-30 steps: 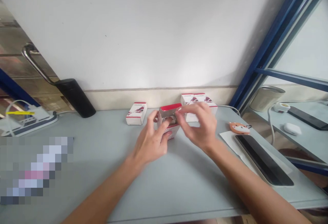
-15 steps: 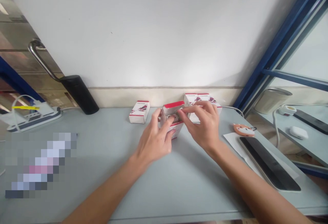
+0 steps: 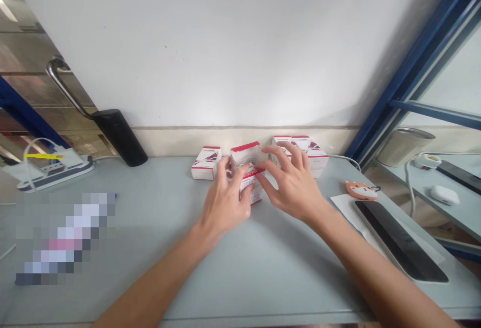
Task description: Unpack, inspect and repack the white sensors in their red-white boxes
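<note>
A small white carton with red edging (image 3: 246, 154) stands at the middle of the desk, its lower part partly hidden by my fingers. My left hand (image 3: 225, 193) grips it from the left and front. My right hand (image 3: 291, 183) is beside its right side, fingers spread, with fingertips close to or on the carton. A similar carton (image 3: 206, 162) sits just left of my left hand. Two more (image 3: 313, 160) stand together behind my right hand.
The pale grey desk (image 3: 150, 288) meets a white wall. On the right lie a black phone (image 3: 398, 240) on white paper and a fox-shaped orange tag (image 3: 361, 190). A black cylinder (image 3: 120, 137) and power strip (image 3: 52, 168) are at the left; a pixelated patch covers something.
My right hand has drawn back from the carton and its fingers have spread. The carton's open top no longer shows its inside, and the view has shifted slightly.
</note>
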Motion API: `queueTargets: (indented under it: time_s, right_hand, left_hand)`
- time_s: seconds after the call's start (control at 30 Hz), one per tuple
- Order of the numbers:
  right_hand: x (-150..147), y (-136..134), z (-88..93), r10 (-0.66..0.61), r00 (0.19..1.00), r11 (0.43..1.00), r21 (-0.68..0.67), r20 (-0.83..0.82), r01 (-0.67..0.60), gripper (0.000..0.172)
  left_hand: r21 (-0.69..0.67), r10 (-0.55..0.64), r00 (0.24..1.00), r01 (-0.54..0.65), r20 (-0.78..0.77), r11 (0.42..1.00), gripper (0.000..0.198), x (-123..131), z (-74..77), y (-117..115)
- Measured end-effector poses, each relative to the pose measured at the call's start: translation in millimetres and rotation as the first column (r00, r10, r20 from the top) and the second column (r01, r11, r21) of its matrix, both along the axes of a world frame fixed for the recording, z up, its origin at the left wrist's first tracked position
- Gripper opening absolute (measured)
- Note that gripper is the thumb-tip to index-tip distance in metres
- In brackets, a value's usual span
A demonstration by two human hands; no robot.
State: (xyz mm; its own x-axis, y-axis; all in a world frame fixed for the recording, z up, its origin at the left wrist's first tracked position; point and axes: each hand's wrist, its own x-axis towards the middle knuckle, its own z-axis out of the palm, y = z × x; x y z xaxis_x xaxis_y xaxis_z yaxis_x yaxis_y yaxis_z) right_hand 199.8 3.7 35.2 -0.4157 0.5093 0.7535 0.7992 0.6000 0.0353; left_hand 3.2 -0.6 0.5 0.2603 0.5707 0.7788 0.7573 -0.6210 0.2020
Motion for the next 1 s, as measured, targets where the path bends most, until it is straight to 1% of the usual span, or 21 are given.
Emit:
queueTargets:
  time_s: [0.1, 0.23, 0.3, 0.37, 0.43, 0.47, 0.5, 0.53, 0.6, 0.67, 0.73, 0.8, 0.83, 0.87, 0.9, 0.97, 1.0]
  right_hand:
    - [2, -1, 0.2, -0.013, 1.000, 1.000, -0.009, 0.020, 0.014, 0.023]
    - [2, -1, 0.3, -0.009, 1.000, 0.999, -0.053, -0.018, 0.008, 0.027]
    - [3, 1, -0.8, 0.055, 0.997, 0.991, -0.118, -0.058, -0.061, 0.029]
    - [3, 4, -3.2, 0.147, 0.977, 0.962, -0.206, -0.152, -0.177, 0.036]
    - [2, 7, -6.3, 0.192, 0.933, 0.929, -0.250, -0.304, -0.272, 0.045]
    - [1, 8, -7.7, 0.191, 0.910, 0.923, -0.247, -0.367, -0.294, 0.046]
    - [1, 9, -8.9, 0.188, 0.894, 0.924, -0.235, -0.406, -0.301, 0.042]
    - [0, 9, -9.7, 0.190, 0.888, 0.927, -0.221, -0.420, -0.302, 0.035]
    - [-2, 8, -9.9, 0.202, 0.891, 0.928, -0.211, -0.408, -0.307, 0.021]
    - [-3, 7, -8.9, 0.204, 0.879, 0.919, -0.224, -0.432, -0.323, 0.014]
    - [-3, 7, -8.3, 0.214, 0.846, 0.891, -0.256, -0.489, -0.374, 0.013]
    - [-2, 8, -9.4, 0.242, 0.807, 0.854, -0.276, -0.539, -0.441, 0.013]
    - [-2, 10, -10.6, 0.247, 0.788, 0.844, -0.274, -0.564, -0.461, 0.012]
    - [-2, 11, -12.1, 0.243, 0.771, 0.844, -0.263, -0.589, -0.467, 0.011]
    - [-2, 12, -13.5, 0.232, 0.760, 0.852, -0.249, -0.608, -0.460, 0.016]
    - [-2, 14, -15.5, 0.223, 0.775, 0.874, -0.230, -0.592, -0.427, 0.027]
    - [-3, 15, -15.8, 0.229, 0.791, 0.883, -0.221, -0.568, -0.414, 0.026]
  left_hand:
    - [-0.023, 0.001, 1.000, -0.001, 0.005, 1.000, 0.044, 1, 0.1, -1]
    - [-0.046, -0.017, 1.000, 0.018, 0.011, 0.999, 0.045, 1, -0.1, -2]
    - [-0.072, -0.009, 0.999, 0.012, 0.036, 0.997, 0.045, 0, -1.2, 0]
    - [-0.088, -0.032, 0.994, 0.041, 0.107, 0.995, 0.052, -3, -3.4, 4]
    - [-0.092, -0.095, 0.969, 0.119, 0.227, 0.989, 0.068, -6, -5.6, 8]
    - [-0.098, -0.128, 0.949, 0.162, 0.288, 0.982, 0.074, -8, -6.2, 10]
    - [-0.108, -0.155, 0.930, 0.201, 0.332, 0.974, 0.077, -9, -6.0, 12]
    - [-0.126, -0.169, 0.921, 0.225, 0.351, 0.966, 0.075, -10, -5.0, 12]
    - [-0.172, -0.173, 0.930, 0.238, 0.325, 0.956, 0.057, -12, -0.7, 12]
    - [-0.203, -0.192, 0.937, 0.256, 0.291, 0.945, 0.036, -15, 5.1, 11]
    - [-0.225, -0.226, 0.925, 0.301, 0.306, 0.927, 0.025, -17, 9.7, 12]
    - [-0.231, -0.252, 0.906, 0.340, 0.341, 0.912, 0.025, -20, 11.0, 14]
    - [-0.228, -0.251, 0.902, 0.343, 0.353, 0.911, 0.024, -20, 10.2, 15]
    - [-0.218, -0.246, 0.901, 0.336, 0.356, 0.916, 0.024, -20, 8.5, 17]
    - [-0.202, -0.242, 0.903, 0.327, 0.355, 0.923, 0.022, -19, 6.0, 18]
    - [-0.146, -0.242, 0.888, 0.319, 0.390, 0.936, 0.024, -17, -0.3, 20]
    - [-0.111, -0.250, 0.865, 0.327, 0.436, 0.938, 0.030, -15, -3.5, 21]
